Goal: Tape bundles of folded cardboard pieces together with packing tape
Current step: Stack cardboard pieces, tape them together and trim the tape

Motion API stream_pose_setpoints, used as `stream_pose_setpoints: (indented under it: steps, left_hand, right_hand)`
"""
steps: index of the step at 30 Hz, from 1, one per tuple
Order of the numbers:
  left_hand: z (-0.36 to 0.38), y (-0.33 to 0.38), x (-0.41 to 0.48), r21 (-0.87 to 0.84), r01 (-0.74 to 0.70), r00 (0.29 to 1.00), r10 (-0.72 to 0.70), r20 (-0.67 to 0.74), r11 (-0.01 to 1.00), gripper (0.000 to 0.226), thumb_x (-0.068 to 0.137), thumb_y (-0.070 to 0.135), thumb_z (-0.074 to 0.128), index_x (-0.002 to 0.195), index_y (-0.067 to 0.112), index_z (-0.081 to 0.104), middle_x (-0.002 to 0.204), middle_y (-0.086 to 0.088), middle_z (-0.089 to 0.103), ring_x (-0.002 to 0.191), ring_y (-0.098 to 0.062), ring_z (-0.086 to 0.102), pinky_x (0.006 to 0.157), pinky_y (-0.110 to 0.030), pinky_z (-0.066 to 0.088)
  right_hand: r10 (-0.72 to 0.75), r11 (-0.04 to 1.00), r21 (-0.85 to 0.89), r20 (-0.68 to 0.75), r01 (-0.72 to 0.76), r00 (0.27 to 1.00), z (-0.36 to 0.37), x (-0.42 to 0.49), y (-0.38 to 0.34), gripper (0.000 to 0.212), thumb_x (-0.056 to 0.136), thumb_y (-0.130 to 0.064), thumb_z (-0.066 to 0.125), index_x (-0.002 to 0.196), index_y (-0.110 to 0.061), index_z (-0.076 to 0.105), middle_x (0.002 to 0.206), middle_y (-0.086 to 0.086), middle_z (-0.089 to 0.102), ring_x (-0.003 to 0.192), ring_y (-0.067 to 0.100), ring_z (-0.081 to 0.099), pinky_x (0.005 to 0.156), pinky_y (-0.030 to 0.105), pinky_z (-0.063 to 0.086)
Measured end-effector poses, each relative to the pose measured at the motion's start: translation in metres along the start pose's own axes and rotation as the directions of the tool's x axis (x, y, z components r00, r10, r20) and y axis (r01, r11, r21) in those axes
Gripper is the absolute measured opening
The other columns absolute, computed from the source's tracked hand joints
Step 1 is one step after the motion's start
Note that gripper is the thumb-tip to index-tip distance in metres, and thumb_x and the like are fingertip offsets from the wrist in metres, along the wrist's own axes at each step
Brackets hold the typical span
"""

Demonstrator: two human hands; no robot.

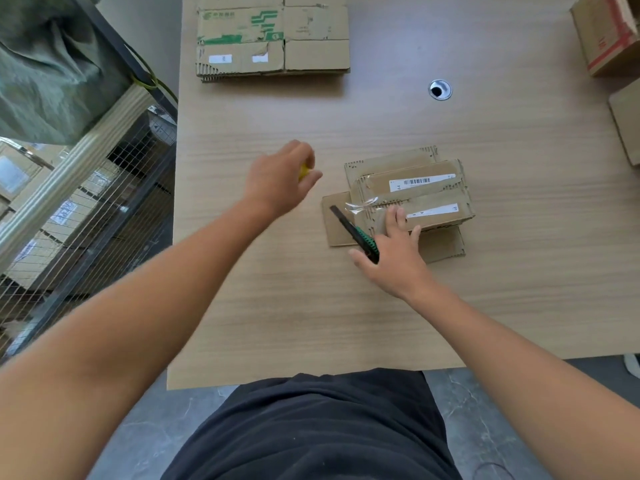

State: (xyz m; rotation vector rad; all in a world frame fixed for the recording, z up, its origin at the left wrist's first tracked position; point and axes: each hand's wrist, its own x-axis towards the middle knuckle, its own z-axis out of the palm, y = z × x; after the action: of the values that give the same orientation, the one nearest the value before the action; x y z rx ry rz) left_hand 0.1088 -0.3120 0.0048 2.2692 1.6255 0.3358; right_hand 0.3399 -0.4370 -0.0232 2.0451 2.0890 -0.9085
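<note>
head view: the bundle [415,194] of folded cardboard lies on the worktop [329,313], right of centre, with its long axis running left to right and its right end tipped slightly away from me. a strip of clear tape [360,206] shows crumpled across the bundle's near left end. the right hand [393,252] is on it, fingers laid straight and pressing that left end down. a green and black cutter [353,230] runs out from beneath the palm toward the left; i cannot tell whether the hand pins it or merely covers it. the left hand [280,178] hangs above the bare worktop, apart from the bundle on its left side, fingers curled round a small yellow object [304,171] that is mostly hidden. i cannot identify it. in my judgement the right hand is the nearer and is placed to steady the bundle, so any further wrap would have to come in from the left, across the short axis. a stack of flattened boxes [273,39] sits at the far edge, well apart.
</note>
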Motion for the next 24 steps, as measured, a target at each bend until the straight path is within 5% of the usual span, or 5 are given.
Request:
stream_pose_setpoints:
  steps: [4, 9, 14, 18, 24]
  left_hand:
    - [0.004, -0.002, 0.026, 0.063, -0.220, 0.962, 0.206, 0.179, 0.973, 0.036, 0.090, 0.056, 0.061, 0.103, 0.024, 0.052, 0.148, 0.011, 0.051, 0.106, -0.031, 0.066, 0.082, -0.040, 0.046]
    - [0.032, 0.020, 0.047, 0.074, -0.501, 0.825, 0.450, 0.341, 0.862, 0.045, 0.085, 0.059, 0.069, 0.110, 0.023, 0.058, 0.151, 0.018, 0.047, 0.098, -0.023, 0.068, 0.083, -0.034, 0.045]
    - [0.048, 0.020, 0.041, 0.074, -0.491, 0.847, 0.456, 0.272, 0.868, 0.040, 0.084, 0.055, 0.072, 0.100, 0.021, 0.058, 0.146, 0.016, 0.054, 0.094, -0.025, 0.068, 0.075, -0.031, 0.038]
    - [0.049, 0.032, 0.025, 0.028, -0.474, 0.863, 0.458, 0.212, 0.880, 0.025, 0.084, 0.039, 0.071, 0.092, 0.018, 0.060, 0.139, 0.015, 0.060, 0.093, -0.025, 0.068, 0.067, -0.032, 0.043]
    - [0.045, 0.044, 0.001, -0.137, -0.254, 0.953, 0.272, 0.135, 0.958, 0.043, 0.085, 0.063, 0.057, 0.096, 0.023, 0.067, 0.127, 0.018, 0.066, 0.106, -0.015, 0.066, 0.082, -0.035, 0.051]
  right_hand:
    - [0.056, 0.927, 0.371, -0.298, 0.062, 0.953, 0.014, -0.004, 0.008, 0.081, 0.094, -0.047, 0.065, 0.154, 0.000, 0.036, 0.165, 0.014, 0.027, 0.156, 0.017, 0.010, 0.125, 0.037, -0.008]
    - [0.114, 0.882, 0.441, -0.548, 0.169, 0.829, 0.036, 0.010, 0.012, 0.059, 0.087, -0.027, 0.080, 0.135, -0.001, 0.056, 0.144, 0.011, 0.053, 0.143, 0.029, 0.042, 0.128, 0.030, -0.002]
    - [0.067, 0.886, 0.378, -0.676, 0.267, 0.734, 0.041, 0.020, 0.021, 0.015, 0.083, -0.003, 0.074, 0.094, -0.001, 0.064, 0.127, 0.010, 0.057, 0.128, 0.025, 0.049, 0.123, 0.059, 0.011]
    - [0.100, 0.826, 0.485, -0.629, 0.288, 0.771, 0.021, 0.024, 0.033, 0.024, 0.078, -0.005, 0.069, 0.097, -0.012, 0.058, 0.113, -0.006, 0.050, 0.112, 0.000, 0.043, 0.113, 0.065, 0.027]
    - [0.150, 0.767, 0.595, -0.528, 0.239, 0.836, 0.005, 0.021, 0.039, 0.038, 0.085, -0.037, 0.079, 0.103, -0.011, 0.059, 0.101, 0.001, 0.055, 0.102, 0.010, 0.046, 0.108, 0.055, 0.036]
